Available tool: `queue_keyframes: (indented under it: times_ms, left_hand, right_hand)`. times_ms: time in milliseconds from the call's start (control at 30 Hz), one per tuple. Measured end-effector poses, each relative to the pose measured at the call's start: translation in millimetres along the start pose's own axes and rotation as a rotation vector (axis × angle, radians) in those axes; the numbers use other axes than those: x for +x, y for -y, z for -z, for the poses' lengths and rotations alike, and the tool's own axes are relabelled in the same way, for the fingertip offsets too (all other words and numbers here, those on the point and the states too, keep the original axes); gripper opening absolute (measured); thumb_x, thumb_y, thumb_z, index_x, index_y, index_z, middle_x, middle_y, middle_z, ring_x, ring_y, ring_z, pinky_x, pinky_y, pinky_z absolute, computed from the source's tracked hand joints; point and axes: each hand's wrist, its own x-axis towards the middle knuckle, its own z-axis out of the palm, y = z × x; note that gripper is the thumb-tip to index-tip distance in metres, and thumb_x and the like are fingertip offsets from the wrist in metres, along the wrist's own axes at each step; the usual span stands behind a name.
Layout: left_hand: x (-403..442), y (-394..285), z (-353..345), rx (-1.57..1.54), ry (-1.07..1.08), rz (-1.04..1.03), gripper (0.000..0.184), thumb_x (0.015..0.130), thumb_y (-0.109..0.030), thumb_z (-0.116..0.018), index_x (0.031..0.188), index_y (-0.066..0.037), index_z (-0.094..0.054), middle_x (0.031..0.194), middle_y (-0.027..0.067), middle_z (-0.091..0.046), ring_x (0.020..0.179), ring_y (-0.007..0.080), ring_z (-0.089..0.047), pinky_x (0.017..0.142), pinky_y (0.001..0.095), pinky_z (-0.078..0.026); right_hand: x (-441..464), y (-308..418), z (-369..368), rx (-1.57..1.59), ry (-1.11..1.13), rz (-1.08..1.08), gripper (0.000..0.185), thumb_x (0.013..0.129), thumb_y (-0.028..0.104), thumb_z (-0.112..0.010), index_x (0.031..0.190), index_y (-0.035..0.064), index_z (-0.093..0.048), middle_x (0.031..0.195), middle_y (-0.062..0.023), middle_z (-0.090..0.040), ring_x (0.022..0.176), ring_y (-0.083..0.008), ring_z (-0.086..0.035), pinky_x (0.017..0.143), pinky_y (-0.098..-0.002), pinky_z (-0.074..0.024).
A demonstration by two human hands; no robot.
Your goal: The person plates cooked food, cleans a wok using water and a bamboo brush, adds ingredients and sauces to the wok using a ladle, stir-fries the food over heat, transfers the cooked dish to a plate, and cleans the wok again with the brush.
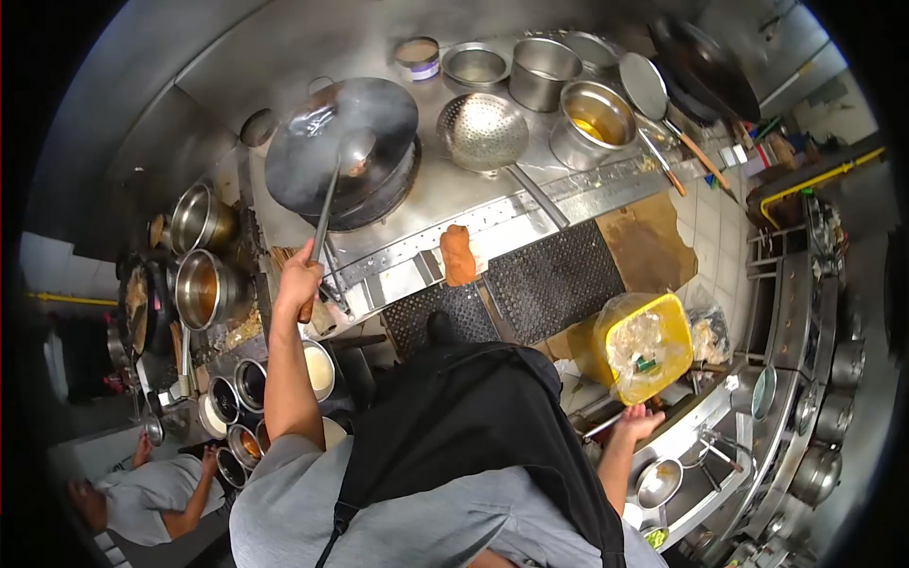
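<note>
My left hand [300, 281] is wrapped around the long handle of a metal ladle [327, 204]. The ladle's bowl rests inside a steaming black wok [383, 109], which sits tilted on a burner at the left of the stove. Some food shows dimly under the bowl; steam hides its kind. Far to the right, my right hand [641, 420] is held out over the edge of the side counter, just below a yellow bin [674, 379]. Its fingers look apart, with nothing visible in them. A folded orange cloth [458, 256] lies on the stove's front edge.
A perforated strainer [483, 131] lies right of the wok, its handle over the front edge. Behind stand several metal pots [545, 76]. Sauce containers [248, 383] line my left, where another person [156, 497] works. Rubber mats [554, 279] cover the floor.
</note>
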Motion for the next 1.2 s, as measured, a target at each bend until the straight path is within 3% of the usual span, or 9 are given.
queue_keyframes:
  times_ms: [33,133,233,433,700,800,900,967,1200]
  left_hand:
    - [6.4,5.7,0.2,0.028,-0.004,-0.008,0.068,0.088,0.0,-0.054,0.155,-0.006,-0.038,0.066,0.0002,-0.053,0.043,0.0112,-0.047,0.041,0.0283,-0.041]
    - [26.8,11.0,0.4,0.009,-0.094,0.02,0.067,0.089,-0.004,-0.053,0.154,-0.011,-0.041,0.063,0.0016,-0.053,0.044,0.0133,-0.048,0.043,0.0312,-0.045]
    - [49.7,25.2,7.1,0.0,-0.093,0.031,0.066,0.09,-0.005,-0.054,0.154,-0.014,-0.043,0.064,0.0028,-0.055,0.044,0.0141,-0.049,0.043,0.0325,-0.045]
    - [24.7,10.8,45.1,0.072,-0.03,-0.015,0.065,0.089,-0.005,-0.058,0.152,-0.013,-0.045,0.073,0.0072,-0.059,0.058,0.0175,-0.056,0.059,0.0315,-0.049]
    - [49.9,16.9,29.9,0.175,-0.102,0.0,0.064,0.09,-0.008,-0.058,0.152,-0.014,-0.044,0.07,0.0093,-0.055,0.061,0.0164,-0.053,0.063,0.0322,-0.048]
    - [54.3,17.0,26.6,0.077,-0.081,0.054,0.065,0.09,-0.007,-0.058,0.153,-0.014,-0.044,0.068,0.0061,-0.055,0.056,0.0147,-0.051,0.056,0.0317,-0.046]
    - [35.8,-3.4,35.1,-0.061,0.0,0.114,0.066,0.09,-0.004,-0.056,0.154,-0.013,-0.042,0.067,-0.0002,-0.053,0.05,0.0099,-0.044,0.046,0.0293,-0.042]
    - [15.8,-22.6,23.2,0.002,-0.041,0.106,0.067,0.089,-0.002,-0.055,0.154,-0.012,-0.042,0.067,-0.0008,-0.052,0.05,0.0095,-0.044,0.047,0.0296,-0.042]
    - [25.9,-29.8,-35.8,0.278,-0.248,0.028,0.065,0.087,-0.001,-0.06,0.15,-0.011,-0.048,0.067,0.0033,-0.052,0.061,0.0126,-0.051,0.062,0.0304,-0.048]
  right_hand:
    - [1.0,-10.7,-12.9,-0.024,0.324,0.029,0.058,0.099,0.061,-0.049,0.121,0.008,-0.049,0.09,-0.0045,-0.059,0.068,-0.0147,-0.054,0.057,-0.0296,-0.0456]
    - [-62.3,-39.9,-85.4,-0.318,0.299,0.231,0.041,0.103,0.049,-0.05,0.109,0.0092,-0.05,0.079,-0.0034,-0.057,0.058,-0.0128,-0.05,0.048,-0.0277,-0.0405]
    - [-84.3,-81.3,-108.6,-0.602,0.612,0.39,0.032,0.104,0.039,-0.053,0.112,0.0084,-0.051,0.08,-0.0041,-0.057,0.057,-0.0108,-0.05,0.047,-0.0249,-0.0397]
    - [-65.0,-167.0,-85.6,-1.188,0.726,0.789,0.045,0.098,0.04,-0.063,0.118,0.0013,-0.055,0.093,-0.017,-0.07,0.072,-0.024,-0.069,0.062,-0.0381,-0.0533]
    - [-77.2,-144.2,-94.1,-1.384,0.596,0.351,0.045,0.097,0.041,-0.063,0.124,0.0054,-0.052,0.081,-0.0128,-0.069,0.059,-0.0226,-0.065,0.057,-0.0346,-0.0521]
    - [-63.7,-143.1,-118.0,-1.311,0.63,0.329,0.047,0.097,0.041,-0.063,0.124,0.0041,-0.053,0.08,-0.0127,-0.069,0.066,-0.023,-0.067,0.057,-0.0347,-0.0522]
    - [-49.5,-148.3,-147.2,-1.27,0.721,0.419,0.05,0.097,0.042,-0.063,0.125,0.0014,-0.054,0.091,-0.017,-0.069,0.081,-0.0288,-0.068,0.071,-0.0397,-0.0534]
    - [-33.7,-154.3,-159.0,-1.295,0.769,0.481,0.052,0.097,0.043,-0.064,0.126,0.0012,-0.054,0.105,-0.0224,-0.068,0.088,-0.0343,-0.068,0.085,-0.0438,-0.0514]
    - [32.9,-157.1,-206.9,-1.49,0.912,0.404,0.056,0.097,0.047,-0.063,0.13,0.0032,-0.052,0.109,-0.0257,-0.069,0.103,-0.0426,-0.066,0.092,-0.0464,-0.0503]
